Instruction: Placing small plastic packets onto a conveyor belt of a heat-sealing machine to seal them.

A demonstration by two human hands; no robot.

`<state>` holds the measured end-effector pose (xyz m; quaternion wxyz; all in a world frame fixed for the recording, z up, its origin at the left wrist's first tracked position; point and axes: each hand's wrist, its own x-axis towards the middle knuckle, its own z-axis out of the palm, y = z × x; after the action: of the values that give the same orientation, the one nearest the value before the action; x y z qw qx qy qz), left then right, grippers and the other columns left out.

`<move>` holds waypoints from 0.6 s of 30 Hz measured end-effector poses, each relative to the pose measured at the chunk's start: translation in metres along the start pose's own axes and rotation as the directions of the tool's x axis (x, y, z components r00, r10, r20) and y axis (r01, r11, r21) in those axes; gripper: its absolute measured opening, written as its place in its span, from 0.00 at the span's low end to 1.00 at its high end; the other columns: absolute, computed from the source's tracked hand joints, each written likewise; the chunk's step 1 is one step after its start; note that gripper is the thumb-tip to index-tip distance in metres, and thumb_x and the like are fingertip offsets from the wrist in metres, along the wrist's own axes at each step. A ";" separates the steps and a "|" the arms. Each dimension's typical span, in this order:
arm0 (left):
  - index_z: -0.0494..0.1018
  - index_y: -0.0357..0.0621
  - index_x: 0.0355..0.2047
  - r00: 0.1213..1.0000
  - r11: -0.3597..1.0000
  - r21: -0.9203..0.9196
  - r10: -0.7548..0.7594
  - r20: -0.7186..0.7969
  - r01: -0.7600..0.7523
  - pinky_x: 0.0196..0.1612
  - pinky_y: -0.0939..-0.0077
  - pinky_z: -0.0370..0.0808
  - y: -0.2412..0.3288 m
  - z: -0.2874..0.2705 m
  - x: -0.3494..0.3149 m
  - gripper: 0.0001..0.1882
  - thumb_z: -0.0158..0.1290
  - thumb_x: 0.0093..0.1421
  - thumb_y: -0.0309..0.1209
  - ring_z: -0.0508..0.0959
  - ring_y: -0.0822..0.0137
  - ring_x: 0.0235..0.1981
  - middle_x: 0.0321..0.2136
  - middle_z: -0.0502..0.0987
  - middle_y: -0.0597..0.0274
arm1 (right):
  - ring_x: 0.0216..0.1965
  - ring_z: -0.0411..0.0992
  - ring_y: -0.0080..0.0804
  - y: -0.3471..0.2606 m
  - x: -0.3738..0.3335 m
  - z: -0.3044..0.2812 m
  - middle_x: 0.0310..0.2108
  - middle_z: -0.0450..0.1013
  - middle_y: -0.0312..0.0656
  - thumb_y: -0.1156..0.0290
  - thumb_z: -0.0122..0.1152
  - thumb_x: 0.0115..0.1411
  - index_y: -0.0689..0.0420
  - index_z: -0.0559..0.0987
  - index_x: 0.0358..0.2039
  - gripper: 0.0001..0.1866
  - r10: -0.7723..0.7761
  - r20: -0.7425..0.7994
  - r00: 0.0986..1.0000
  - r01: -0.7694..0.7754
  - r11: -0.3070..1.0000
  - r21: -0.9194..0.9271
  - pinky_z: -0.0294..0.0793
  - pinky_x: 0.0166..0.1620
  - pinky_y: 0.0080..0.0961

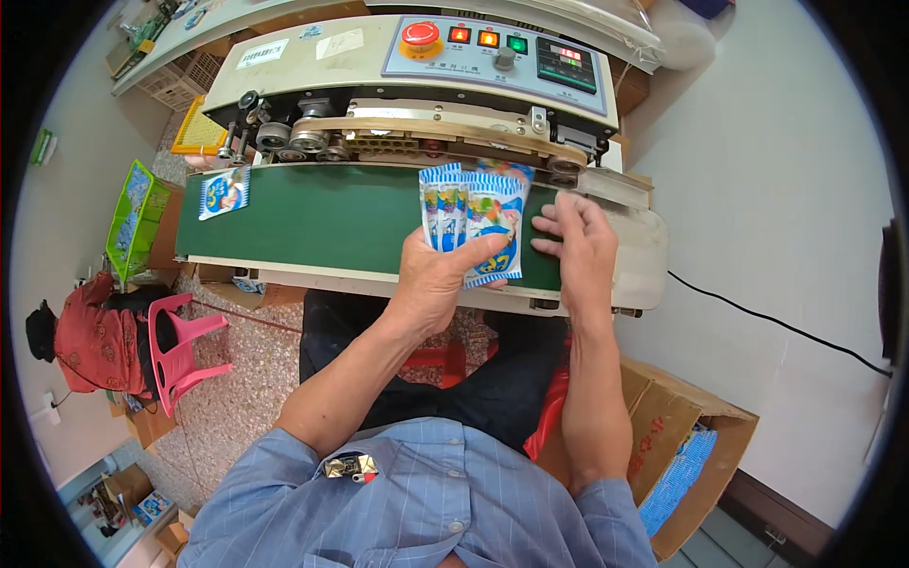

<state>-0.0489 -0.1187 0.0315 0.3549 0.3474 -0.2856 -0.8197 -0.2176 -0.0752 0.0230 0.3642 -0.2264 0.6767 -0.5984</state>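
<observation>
My left hand is closed on a fanned stack of small blue-and-white snack packets, thumb across the front one. The stack is over the green conveyor belt of a band sealing machine. Just right of the stack is my right hand, fingers apart and slightly curled, with nothing visible in them. Behind the stack, another packet is at the sealing band, partly hidden and blurred. At the belt's left end lies a single packet.
The machine's panel has a red stop knob and lit buttons. A green basket holds blue packets at the left, with a pink chair below it. An open carton of blue packets stands at lower right. A black cable runs along the right wall.
</observation>
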 end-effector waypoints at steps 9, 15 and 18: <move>0.74 0.37 0.48 0.994 0.999 0.023 0.031 0.103 -0.034 0.43 0.75 0.82 -0.020 0.004 -0.011 0.19 0.64 0.57 0.24 0.82 0.70 0.38 0.41 0.81 0.59 | 0.30 0.75 0.18 0.015 -0.052 -0.020 0.33 0.78 0.37 0.71 0.62 0.65 0.62 0.79 0.38 0.07 -0.031 0.291 0.956 -0.042 0.970 0.240 0.76 0.34 0.17; 0.74 0.37 0.48 0.997 0.999 0.012 -0.042 0.059 0.041 0.35 0.72 0.84 -0.011 0.004 -0.018 0.18 0.64 0.57 0.27 0.83 0.68 0.37 0.40 0.81 0.57 | 0.28 0.70 0.13 0.015 -0.058 -0.023 0.31 0.77 0.34 0.71 0.62 0.65 0.62 0.79 0.38 0.07 -0.028 0.147 0.989 -0.028 0.930 0.366 0.68 0.30 0.12; 0.73 0.38 0.48 0.999 0.998 0.052 -0.026 0.037 0.024 0.31 0.72 0.84 -0.017 0.001 -0.015 0.19 0.64 0.58 0.28 0.83 0.67 0.36 0.40 0.81 0.57 | 0.32 0.77 0.20 0.020 -0.054 -0.023 0.34 0.79 0.38 0.70 0.61 0.66 0.62 0.77 0.39 0.08 0.010 0.178 0.984 -0.074 0.932 0.354 0.77 0.36 0.16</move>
<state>-0.0487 -0.0969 0.0248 0.3300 0.3443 -0.3089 -0.8229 -0.1980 -0.0169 0.0160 0.4696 -0.1929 0.5265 -0.6819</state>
